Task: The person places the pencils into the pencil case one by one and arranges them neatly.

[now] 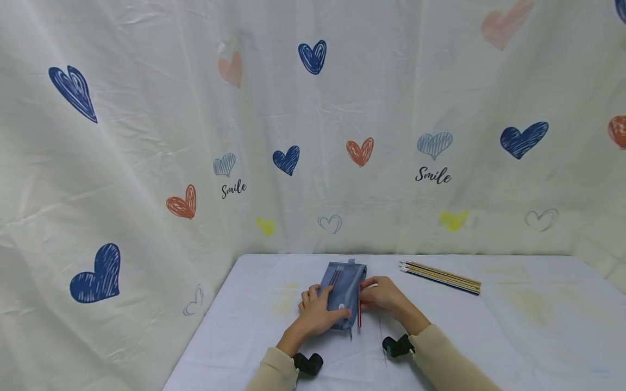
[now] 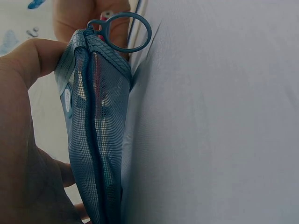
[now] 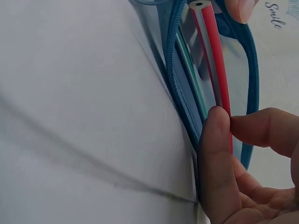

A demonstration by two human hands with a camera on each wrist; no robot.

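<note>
A blue, partly see-through pencil case (image 1: 348, 288) lies on the white-covered table, with slim pencils showing through its top. My left hand (image 1: 315, 313) spans and holds the case, its thumb (image 2: 44, 58) bent against the end near the ring-shaped zipper pull (image 2: 128, 32). At the case's right side, my right hand (image 1: 381, 296) pinches a red pencil with a grey stripe (image 3: 212, 56) between thumb and forefinger. That pencil lies along the unzipped opening, its flat end toward me. A green-striped pencil (image 3: 192, 77) is visible inside the case.
Several yellow-and-black and dark pencils (image 1: 440, 277) lie in a bundle on the table (image 1: 538, 336), right of the case. Behind the table hangs a white curtain (image 1: 381, 98) printed with hearts. Each wrist wears a black camera.
</note>
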